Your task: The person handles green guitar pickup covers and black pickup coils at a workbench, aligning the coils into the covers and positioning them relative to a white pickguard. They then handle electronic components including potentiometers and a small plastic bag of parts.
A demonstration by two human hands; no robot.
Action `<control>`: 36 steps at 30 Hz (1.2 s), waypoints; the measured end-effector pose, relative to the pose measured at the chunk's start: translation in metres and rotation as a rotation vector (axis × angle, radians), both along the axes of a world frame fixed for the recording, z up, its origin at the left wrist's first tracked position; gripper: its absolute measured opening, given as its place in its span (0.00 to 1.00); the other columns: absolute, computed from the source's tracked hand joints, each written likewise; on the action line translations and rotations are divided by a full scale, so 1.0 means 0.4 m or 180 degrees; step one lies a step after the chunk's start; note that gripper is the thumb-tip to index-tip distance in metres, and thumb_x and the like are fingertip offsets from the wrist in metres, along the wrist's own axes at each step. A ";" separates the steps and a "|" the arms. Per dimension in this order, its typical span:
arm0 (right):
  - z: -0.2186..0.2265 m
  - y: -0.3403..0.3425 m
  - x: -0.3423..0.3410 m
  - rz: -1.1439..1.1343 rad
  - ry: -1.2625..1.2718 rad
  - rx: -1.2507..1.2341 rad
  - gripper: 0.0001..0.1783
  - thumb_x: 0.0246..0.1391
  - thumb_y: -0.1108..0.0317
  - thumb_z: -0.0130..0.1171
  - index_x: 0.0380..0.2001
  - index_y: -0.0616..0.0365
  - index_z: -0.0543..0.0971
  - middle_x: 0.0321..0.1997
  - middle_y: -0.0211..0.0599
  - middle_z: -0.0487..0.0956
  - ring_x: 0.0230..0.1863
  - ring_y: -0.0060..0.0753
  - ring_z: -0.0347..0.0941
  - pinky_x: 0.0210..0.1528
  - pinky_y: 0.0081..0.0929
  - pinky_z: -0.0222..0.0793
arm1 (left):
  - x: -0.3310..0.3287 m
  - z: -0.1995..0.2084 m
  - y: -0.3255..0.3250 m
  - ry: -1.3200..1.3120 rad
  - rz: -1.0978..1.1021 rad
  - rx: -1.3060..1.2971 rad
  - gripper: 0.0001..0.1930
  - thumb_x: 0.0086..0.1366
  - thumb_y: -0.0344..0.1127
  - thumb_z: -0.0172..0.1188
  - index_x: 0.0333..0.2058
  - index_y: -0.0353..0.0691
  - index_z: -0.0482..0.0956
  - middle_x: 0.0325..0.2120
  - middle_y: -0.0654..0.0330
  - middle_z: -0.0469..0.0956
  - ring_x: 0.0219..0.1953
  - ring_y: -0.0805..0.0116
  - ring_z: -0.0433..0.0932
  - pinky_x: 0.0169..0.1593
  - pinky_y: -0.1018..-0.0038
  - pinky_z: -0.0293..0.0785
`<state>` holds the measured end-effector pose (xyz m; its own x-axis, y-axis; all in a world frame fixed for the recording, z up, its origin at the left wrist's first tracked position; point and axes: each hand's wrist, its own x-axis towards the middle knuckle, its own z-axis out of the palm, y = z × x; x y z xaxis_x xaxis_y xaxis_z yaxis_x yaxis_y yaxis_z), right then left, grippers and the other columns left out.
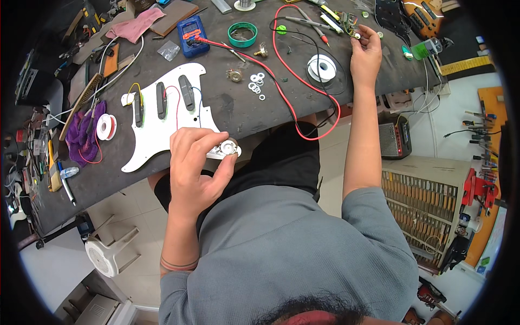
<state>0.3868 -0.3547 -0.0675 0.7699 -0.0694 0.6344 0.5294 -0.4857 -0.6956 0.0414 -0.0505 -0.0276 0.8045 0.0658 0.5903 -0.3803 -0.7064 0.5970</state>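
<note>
A white guitar pickguard (pixel 157 132) with three black pickups (pixel 161 100) lies near the bench's front edge. Over its right corner, my left hand (pixel 189 168) pinches a round metal potentiometer (pixel 228 147) between thumb and index finger. My right hand (pixel 366 57) reaches to the far right of the bench, its fingertips closed on a small wired electronic part (pixel 357 36). Loose wiring and components (pixel 346 23) lie just beyond it. Two more potentiometers (pixel 234 76) rest on the bench, with several washers (pixel 257 81) near them.
A blue multimeter (pixel 193 37) has red and black leads (pixel 292 105) that loop over the front edge. Around them are a green ring-shaped dish (pixel 242 34), a solder spool (pixel 322 69), a red wire spool (pixel 106 127) and a purple cloth (pixel 86 132). A guitar (pixel 425 19) lies far right.
</note>
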 end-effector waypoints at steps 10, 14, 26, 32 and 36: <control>-0.021 -0.011 0.019 0.0329 0.0238 0.0394 0.13 0.65 0.81 0.64 0.52 0.64 0.82 0.46 0.38 0.88 0.46 0.27 0.85 0.54 0.28 0.80 | 0.003 -0.007 -0.010 0.0068 0.0041 -0.0152 0.23 0.51 0.25 0.78 0.48 0.38 0.85 0.39 0.57 0.82 0.41 0.56 0.79 0.51 0.62 0.70; -0.022 -0.013 0.020 0.0255 0.0246 0.0338 0.14 0.65 0.81 0.65 0.53 0.66 0.81 0.47 0.39 0.87 0.46 0.28 0.85 0.54 0.27 0.80 | 0.004 0.002 -0.010 0.0012 0.0073 -0.0065 0.23 0.51 0.26 0.78 0.48 0.38 0.85 0.38 0.57 0.82 0.41 0.57 0.79 0.51 0.62 0.70; -0.002 0.000 0.014 0.0005 0.0364 -0.0282 0.17 0.62 0.79 0.67 0.54 0.64 0.83 0.47 0.42 0.86 0.44 0.31 0.84 0.52 0.30 0.81 | -0.001 0.012 0.006 0.0065 0.0111 0.0012 0.21 0.52 0.28 0.79 0.45 0.40 0.84 0.35 0.62 0.82 0.40 0.60 0.80 0.54 0.62 0.67; 0.068 0.006 -0.119 -0.0318 -0.0353 -0.1040 0.16 0.60 0.81 0.61 0.51 0.58 0.84 0.57 0.42 0.76 0.41 0.35 0.77 0.50 0.32 0.77 | -0.009 0.042 0.016 0.0138 0.0029 0.0045 0.21 0.52 0.30 0.82 0.45 0.42 0.86 0.38 0.63 0.83 0.41 0.61 0.80 0.55 0.61 0.67; 0.195 0.177 -0.407 0.0996 0.0185 -0.0065 0.10 0.66 0.81 0.60 0.48 0.60 0.84 0.43 0.33 0.80 0.40 0.24 0.76 0.45 0.27 0.74 | -0.014 0.032 0.024 0.0110 0.0007 -0.0132 0.21 0.53 0.30 0.81 0.46 0.41 0.86 0.39 0.62 0.83 0.41 0.60 0.80 0.54 0.62 0.68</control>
<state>0.2240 -0.2837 0.0103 0.7869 0.1887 0.5875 0.6149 -0.3198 -0.7208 0.0356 -0.0410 -0.0148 0.8242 0.0915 0.5588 -0.3573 -0.6815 0.6386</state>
